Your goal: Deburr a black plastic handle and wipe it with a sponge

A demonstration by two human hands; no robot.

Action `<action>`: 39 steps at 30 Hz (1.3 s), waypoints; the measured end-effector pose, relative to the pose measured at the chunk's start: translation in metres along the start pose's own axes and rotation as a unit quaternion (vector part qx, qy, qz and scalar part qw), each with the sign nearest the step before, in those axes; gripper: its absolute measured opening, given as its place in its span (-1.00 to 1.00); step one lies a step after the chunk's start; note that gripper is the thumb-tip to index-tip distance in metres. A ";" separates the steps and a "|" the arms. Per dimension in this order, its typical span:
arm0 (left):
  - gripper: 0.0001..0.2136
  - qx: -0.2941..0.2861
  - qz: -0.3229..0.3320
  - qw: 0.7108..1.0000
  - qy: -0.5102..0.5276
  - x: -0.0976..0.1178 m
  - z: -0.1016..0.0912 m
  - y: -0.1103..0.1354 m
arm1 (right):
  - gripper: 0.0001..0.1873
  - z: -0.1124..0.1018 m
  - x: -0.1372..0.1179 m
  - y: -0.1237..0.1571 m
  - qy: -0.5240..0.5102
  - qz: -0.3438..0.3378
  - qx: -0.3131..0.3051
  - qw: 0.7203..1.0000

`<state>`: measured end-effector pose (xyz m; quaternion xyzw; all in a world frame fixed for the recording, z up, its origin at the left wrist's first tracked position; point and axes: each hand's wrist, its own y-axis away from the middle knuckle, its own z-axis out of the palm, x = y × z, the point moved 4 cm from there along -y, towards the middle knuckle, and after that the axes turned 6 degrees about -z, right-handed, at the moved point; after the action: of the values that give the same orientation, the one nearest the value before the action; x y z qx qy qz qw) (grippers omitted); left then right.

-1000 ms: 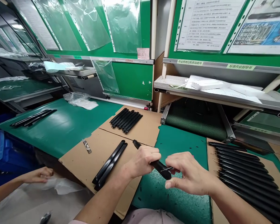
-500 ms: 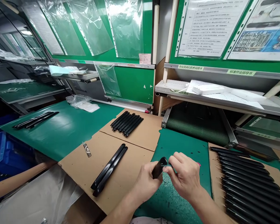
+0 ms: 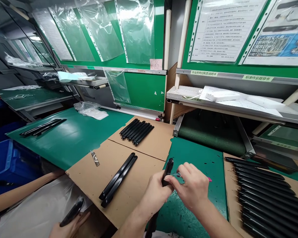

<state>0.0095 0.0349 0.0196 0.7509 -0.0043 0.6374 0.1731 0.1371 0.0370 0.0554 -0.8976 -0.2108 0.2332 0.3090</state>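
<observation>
My left hand [image 3: 155, 193] is wrapped round a long, glossy black plastic strip [image 3: 168, 168], its rounded end pointing up and its lower part showing below my wrist. Close against its right, my right hand [image 3: 194, 186] is closed on a thin, shiny, blade-like tool [image 3: 175, 174] that touches or nearly touches the strip's edge; its exact kind is unclear. A small pink tip [image 3: 210, 179] shows past my right knuckles. Two similar black strips [image 3: 118, 181] lie side by side on the cardboard [image 3: 89, 177] to the left.
Another person's hand [image 3: 69, 224] holds a black piece at lower left. A small tube [image 3: 94, 158] lies on the cardboard. Shorter black pieces [image 3: 136, 131] sit further back. Several black strips [image 3: 268, 195] fill the right-hand cardboard. Beyond are a conveyor [image 3: 211, 134] and blue bin [image 3: 22, 165].
The strip in my left hand has tilted more upright, showing more of its length. My right hand has shifted slightly left and down. Another person's hand with a black piece has appeared at lower left.
</observation>
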 end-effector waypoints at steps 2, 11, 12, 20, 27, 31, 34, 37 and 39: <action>-0.86 -0.014 0.050 0.998 -0.035 0.007 -0.004 0.000 | -0.51 -0.002 0.008 -0.004 -0.175 0.085 -0.042 0.980; -0.79 0.274 0.243 0.930 -0.012 0.045 -0.070 -0.040 | -0.76 -0.014 -0.005 0.001 -0.441 0.140 -0.120 0.878; -0.78 0.303 0.213 0.924 0.091 0.039 -0.073 -0.045 | -0.80 -0.013 -0.008 0.004 -0.422 0.120 -0.094 0.894; -0.71 0.042 -0.030 0.873 0.485 0.013 -0.012 -0.050 | -0.75 0.015 -0.025 0.025 -0.237 -0.032 -0.115 0.964; -0.67 0.082 0.023 0.901 0.425 0.027 -0.023 -0.045 | -0.43 0.014 -0.019 0.016 0.008 -0.105 -0.122 0.987; -0.64 0.087 0.035 0.906 0.414 0.028 -0.025 -0.042 | -0.42 0.010 -0.023 0.023 -0.006 -0.138 -0.115 0.984; -0.63 0.101 0.034 0.905 0.412 0.026 -0.026 -0.042 | -0.55 0.008 -0.021 0.032 -0.146 -0.086 -0.160 0.972; -0.63 0.110 0.032 0.903 0.413 0.025 -0.028 -0.044 | -0.78 0.004 -0.014 0.038 -0.260 -0.005 -0.139 0.956; -0.63 0.110 0.032 0.905 0.410 0.024 -0.027 -0.045 | -0.81 0.001 -0.009 0.040 -0.286 0.030 -0.083 0.954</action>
<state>-0.0015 0.0891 0.0349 0.4370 0.1126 0.8907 0.0555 0.1387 0.0035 0.0311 -0.8217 -0.2818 0.4712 0.1527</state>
